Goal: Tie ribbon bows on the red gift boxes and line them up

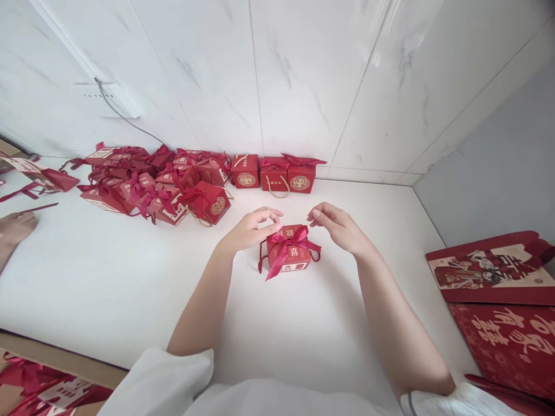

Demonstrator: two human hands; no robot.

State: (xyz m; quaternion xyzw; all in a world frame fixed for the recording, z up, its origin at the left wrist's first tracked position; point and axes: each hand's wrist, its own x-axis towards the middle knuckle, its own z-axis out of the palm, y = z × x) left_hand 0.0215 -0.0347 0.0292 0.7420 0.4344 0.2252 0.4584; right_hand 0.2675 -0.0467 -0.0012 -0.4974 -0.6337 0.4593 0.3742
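A small red gift box (289, 245) stands on the white table in front of me, tied on top with a crimson ribbon bow (289, 247). Dark red rope handles hang at its two sides, and white and gold print shows on its faces. My left hand (255, 227) hovers at the box's upper left corner, fingers curved and apart; whether the thumb touches the box I cannot tell. Off the upper right corner, my right hand (336, 222) is loosely bent, with nothing visible between its fingers.
Several similar bow-tied boxes (147, 185) crowd the wall side; a row of boxes (273, 173) continues right. At far left is another person's hand (17, 228) by a ribbon. Red printed bags (494, 268) lie right. A carton (65, 358) holds ribboned boxes at lower left.
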